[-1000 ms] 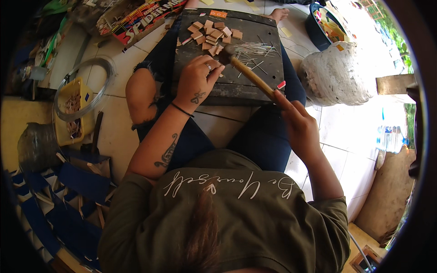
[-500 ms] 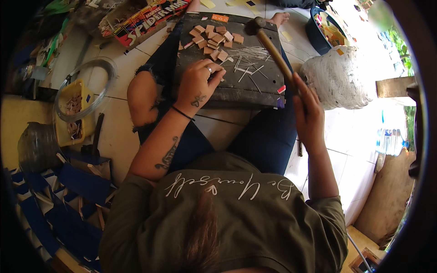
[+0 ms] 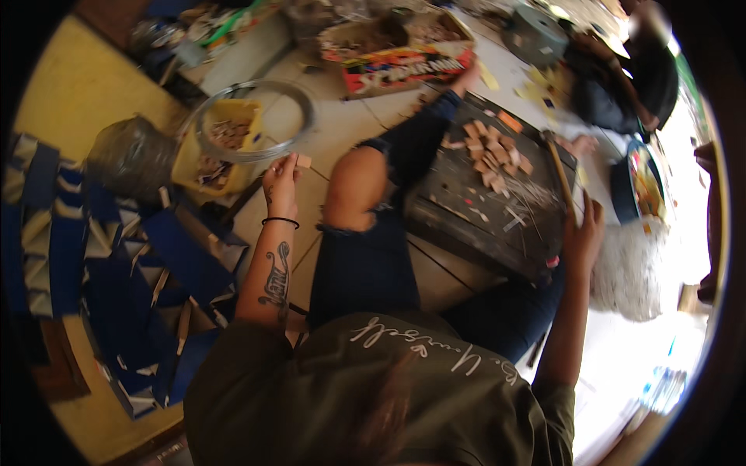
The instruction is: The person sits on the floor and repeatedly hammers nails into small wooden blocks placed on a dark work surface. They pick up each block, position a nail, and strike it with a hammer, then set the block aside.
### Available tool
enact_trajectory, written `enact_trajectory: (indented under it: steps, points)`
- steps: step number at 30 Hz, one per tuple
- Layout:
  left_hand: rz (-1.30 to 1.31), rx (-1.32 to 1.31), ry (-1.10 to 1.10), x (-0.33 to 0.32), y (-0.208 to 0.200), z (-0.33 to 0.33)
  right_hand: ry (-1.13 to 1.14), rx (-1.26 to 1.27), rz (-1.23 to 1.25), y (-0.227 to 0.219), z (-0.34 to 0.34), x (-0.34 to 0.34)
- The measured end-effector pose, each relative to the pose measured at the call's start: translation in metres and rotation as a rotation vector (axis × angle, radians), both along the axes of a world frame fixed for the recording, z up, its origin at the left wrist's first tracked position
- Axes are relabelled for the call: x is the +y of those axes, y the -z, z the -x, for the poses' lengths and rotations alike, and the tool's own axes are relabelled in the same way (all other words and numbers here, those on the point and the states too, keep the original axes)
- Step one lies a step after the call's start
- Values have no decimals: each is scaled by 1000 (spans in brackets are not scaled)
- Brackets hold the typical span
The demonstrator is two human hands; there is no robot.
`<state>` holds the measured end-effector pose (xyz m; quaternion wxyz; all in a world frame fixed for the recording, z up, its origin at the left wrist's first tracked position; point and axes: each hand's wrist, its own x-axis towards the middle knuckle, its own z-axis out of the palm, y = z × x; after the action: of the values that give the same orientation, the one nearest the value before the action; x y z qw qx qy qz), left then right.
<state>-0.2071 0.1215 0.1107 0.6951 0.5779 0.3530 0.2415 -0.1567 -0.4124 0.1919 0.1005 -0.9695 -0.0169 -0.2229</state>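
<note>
My left hand [image 3: 284, 177] is out to the left, beside the yellow basket [image 3: 191, 175], with its fingers closed on a small wooden block [image 3: 304, 161]. At the right, my right hand [image 3: 583, 237] grips a hammer [image 3: 560, 172] by the lower handle. The hammer's head rests over the far right part of a dark work board [image 3: 447, 242]. On that board lie a pile of wooden blocks [image 3: 497, 147] and a scatter of thin pale sticks [image 3: 530, 194]. Small wood pieces fill the yellow basket.
A coil of clear tubing or wire [image 3: 305, 105] lies over the basket. Blue folded pieces [image 3: 128, 311] are stacked at the left. A printed carton [image 3: 408, 68] stands at the back. A blue tub [image 3: 624, 182] and a white sack [image 3: 631, 272] are at the right, near another person [image 3: 622, 85].
My left hand has moved from the board to beside the yellow basket, now holding a wooden block. The hammer has come down low over the board. The view has turned left.
</note>
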Motion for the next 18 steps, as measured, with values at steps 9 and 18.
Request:
enact_trajectory:
  steps: [9,18]
  points:
    - [369,-363,-319,195,0,-32,-178,-121,-59,-24,11,23]
    - [137,-131,83,108,-9,-22,-258,34,-83,-41,30,47]
